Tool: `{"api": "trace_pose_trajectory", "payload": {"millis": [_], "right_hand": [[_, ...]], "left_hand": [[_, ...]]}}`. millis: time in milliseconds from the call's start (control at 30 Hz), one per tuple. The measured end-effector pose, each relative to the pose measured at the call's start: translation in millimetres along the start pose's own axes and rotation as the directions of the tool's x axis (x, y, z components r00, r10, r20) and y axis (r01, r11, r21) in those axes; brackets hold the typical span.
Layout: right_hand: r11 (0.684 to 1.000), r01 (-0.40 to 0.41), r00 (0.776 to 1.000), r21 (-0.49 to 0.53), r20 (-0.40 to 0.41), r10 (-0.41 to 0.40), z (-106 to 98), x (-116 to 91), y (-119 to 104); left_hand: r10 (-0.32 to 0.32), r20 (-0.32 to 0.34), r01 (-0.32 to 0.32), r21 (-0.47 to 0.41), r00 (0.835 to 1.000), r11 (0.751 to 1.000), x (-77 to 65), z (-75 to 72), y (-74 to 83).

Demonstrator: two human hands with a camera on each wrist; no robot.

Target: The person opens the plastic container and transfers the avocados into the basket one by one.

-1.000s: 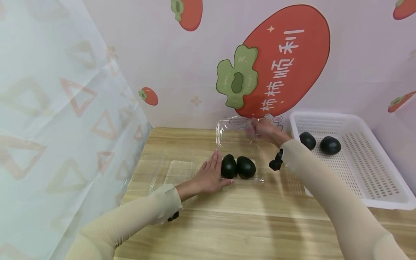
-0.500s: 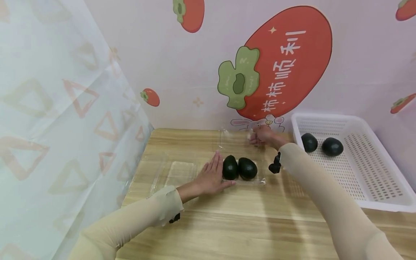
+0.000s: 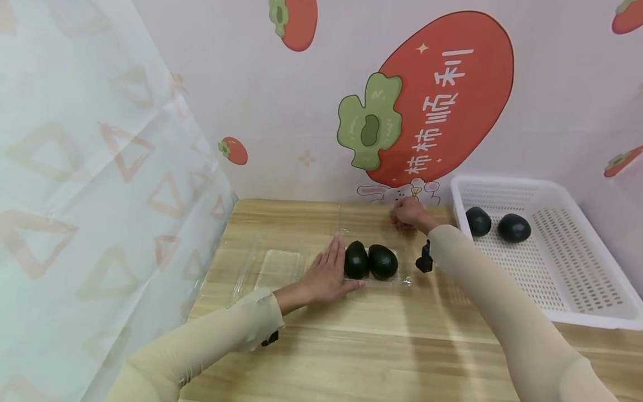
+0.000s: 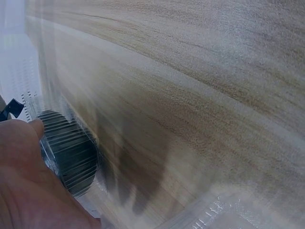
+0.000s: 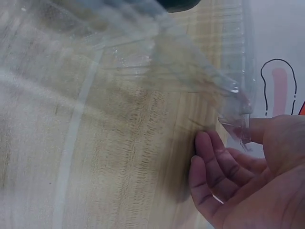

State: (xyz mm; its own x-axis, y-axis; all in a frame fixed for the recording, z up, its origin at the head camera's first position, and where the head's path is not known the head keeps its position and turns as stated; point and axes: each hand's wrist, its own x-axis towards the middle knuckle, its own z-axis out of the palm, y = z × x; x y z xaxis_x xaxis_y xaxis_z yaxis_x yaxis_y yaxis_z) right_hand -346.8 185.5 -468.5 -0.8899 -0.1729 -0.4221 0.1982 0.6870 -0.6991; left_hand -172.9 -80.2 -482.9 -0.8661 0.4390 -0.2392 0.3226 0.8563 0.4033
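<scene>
Two dark green avocados, the left one (image 3: 356,260) and the right one (image 3: 383,262), lie side by side in the base of a clear plastic clamshell box (image 3: 404,281). My left hand (image 3: 326,276), fingers extended, rests along the box's left side. In the left wrist view that hand (image 4: 28,176) is beside an avocado (image 4: 71,152) seen through ribbed plastic. My right hand (image 3: 409,214) is at the far right corner of the box's see-through lid. The right wrist view shows its thumb against the lid's corner (image 5: 238,107) and the other fingers (image 5: 207,183) curled below.
A second clear plastic box (image 3: 278,268) lies left of my left hand, partly behind the forearm. At the right stands a white perforated basket (image 3: 572,262) with two more avocados (image 3: 514,228). A printed backdrop (image 3: 281,184) rises along the wooden table's (image 3: 351,357) far edge.
My right hand has lowered the lid from upright towards the table at the back. The left hand has stayed against the box, and the avocados have not shifted.
</scene>
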Motion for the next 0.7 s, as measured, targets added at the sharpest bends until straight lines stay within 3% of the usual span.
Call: {"api": "trace_pose_trajectory", "payload": {"millis": [700], "right_hand": [[0.980, -0.005, 1.000, -0.200, -0.019, 0.001, -3.2, -1.2, -5.1]], "left_hand": [[-0.018, 0.005, 0.017, 0.007, 1.000, 1.000, 1.4, -1.2, 1.9]]}}
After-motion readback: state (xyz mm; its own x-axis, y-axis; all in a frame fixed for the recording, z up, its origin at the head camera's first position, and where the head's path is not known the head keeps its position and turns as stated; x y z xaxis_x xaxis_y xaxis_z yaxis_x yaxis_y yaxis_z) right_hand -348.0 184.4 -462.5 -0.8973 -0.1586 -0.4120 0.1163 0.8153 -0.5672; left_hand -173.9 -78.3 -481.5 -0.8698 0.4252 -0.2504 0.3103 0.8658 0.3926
